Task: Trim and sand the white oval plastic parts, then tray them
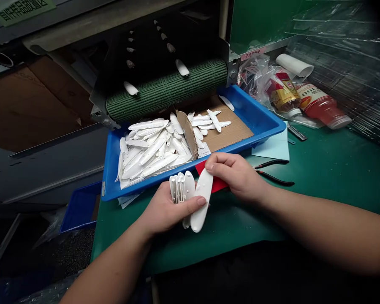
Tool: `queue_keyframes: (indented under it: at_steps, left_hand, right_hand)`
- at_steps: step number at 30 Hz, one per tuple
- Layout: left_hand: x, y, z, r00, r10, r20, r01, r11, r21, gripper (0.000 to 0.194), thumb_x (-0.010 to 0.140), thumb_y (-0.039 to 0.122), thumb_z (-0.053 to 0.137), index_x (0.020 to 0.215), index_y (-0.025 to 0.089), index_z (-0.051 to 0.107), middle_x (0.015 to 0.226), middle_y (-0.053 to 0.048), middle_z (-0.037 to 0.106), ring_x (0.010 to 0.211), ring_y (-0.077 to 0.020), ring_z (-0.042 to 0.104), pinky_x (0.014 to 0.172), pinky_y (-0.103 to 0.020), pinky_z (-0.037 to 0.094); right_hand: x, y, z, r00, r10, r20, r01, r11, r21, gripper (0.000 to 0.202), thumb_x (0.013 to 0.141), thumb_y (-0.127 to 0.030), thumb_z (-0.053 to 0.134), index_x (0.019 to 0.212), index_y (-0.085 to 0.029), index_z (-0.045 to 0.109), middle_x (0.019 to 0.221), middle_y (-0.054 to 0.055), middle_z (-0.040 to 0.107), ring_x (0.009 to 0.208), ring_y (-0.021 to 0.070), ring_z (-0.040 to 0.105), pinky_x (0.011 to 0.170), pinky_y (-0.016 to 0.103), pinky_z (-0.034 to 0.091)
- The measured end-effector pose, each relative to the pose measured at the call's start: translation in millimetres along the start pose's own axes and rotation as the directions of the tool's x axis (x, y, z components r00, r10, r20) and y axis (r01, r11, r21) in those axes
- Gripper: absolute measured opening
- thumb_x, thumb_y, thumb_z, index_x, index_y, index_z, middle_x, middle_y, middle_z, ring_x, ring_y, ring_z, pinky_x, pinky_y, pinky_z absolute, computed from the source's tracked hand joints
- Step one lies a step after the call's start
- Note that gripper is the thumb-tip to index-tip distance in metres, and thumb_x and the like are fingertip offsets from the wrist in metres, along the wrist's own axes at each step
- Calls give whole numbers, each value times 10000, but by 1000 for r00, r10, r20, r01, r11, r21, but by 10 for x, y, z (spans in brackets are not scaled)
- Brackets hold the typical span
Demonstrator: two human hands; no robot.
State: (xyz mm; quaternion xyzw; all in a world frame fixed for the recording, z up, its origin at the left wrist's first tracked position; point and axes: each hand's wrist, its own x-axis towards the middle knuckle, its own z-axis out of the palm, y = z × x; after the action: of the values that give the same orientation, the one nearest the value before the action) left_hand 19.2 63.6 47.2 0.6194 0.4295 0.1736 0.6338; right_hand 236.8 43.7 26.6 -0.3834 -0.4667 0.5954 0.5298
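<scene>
My left hand [164,211] is closed around a stack of long oval white plastic parts [180,188], held on edge above the table. Its thumb also presses on one separate white plastic part [202,202] that faces me, with small pegs on its surface. The upper end of that same part is pinched between thumb and finger of my right hand [237,175]. Just beyond my hands is a blue tray [152,181]. A heap of similar white parts [155,147] fills its left side, and a few lie on cardboard [231,135] at the right.
A green conveyor belt [167,90] ends over the tray, carrying white parts in two rows. Upright torn cardboard [187,131] divides the tray. Pliers [275,171], a cutter knife [297,132] and drink bottles [323,105] lie on the green table [335,177] to the right.
</scene>
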Motion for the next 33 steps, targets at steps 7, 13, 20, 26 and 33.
queue_keyframes:
  at_steps: [7,13,20,26,33]
  left_hand:
    - [-16,-46,14,994,58,-92,-43,987,153,340,911,478,757,801,167,673,695,-50,740,620,-197,696,572,-287,552]
    - [-31,-15,-33,981,154,-117,-133,976,171,244,920,429,739,959,188,740,656,-31,717,566,-200,678,531,-294,543]
    - [-48,19,-84,844,530,81,-498,721,482,92,905,192,686,861,218,762,635,3,631,514,-122,500,526,-262,414]
    - [-5,-57,-83,663,699,267,-700,454,550,491,834,66,688,1282,265,726,700,16,702,538,-143,597,565,-280,440]
    - [-12,-69,-194,603,732,316,-702,300,646,551,851,159,744,1382,303,718,691,-2,752,576,-201,698,582,-316,482]
  right_hand:
    - [8,-47,-7,997,38,69,-25,983,-181,391,930,-525,755,899,-137,718,853,38,712,792,150,612,722,256,488]
    - [30,-179,-124,993,-46,-112,14,962,-274,339,917,-497,771,930,-161,810,851,37,742,691,124,592,605,228,451]
    - [16,-178,-94,969,242,42,-242,970,-1,432,858,-502,796,1116,-157,832,631,7,656,425,97,455,365,228,321]
    - [51,-193,-145,975,204,-89,-209,976,-58,399,844,-473,780,1082,-159,844,621,13,660,424,92,428,381,234,273]
    - [65,-208,-168,977,179,-117,-208,923,-324,320,828,-406,767,993,-148,861,769,45,745,562,107,533,482,216,358]
